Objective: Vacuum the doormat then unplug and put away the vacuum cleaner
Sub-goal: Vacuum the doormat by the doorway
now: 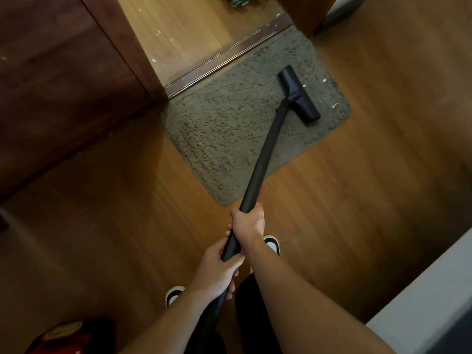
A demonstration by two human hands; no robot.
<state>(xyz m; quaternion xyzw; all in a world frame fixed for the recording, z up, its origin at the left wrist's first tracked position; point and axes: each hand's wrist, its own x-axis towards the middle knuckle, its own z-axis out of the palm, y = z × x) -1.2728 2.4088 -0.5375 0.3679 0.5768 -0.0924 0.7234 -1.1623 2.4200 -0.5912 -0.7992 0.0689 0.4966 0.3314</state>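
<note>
Vacuum wand (two-handed) on doormat

Ahead of the right hand, the vacuum wand and its floor head are showing plain matte black. Under the head, the doormat is reading grey-brown with a dark speckled pattern — white flecks are dotting it beyond the head. The floor around both hands is glowing warm orange-brown in striped planks. Beside the left hand, black-and-white shoes are peeking out — something red is sitting further left.
</note>
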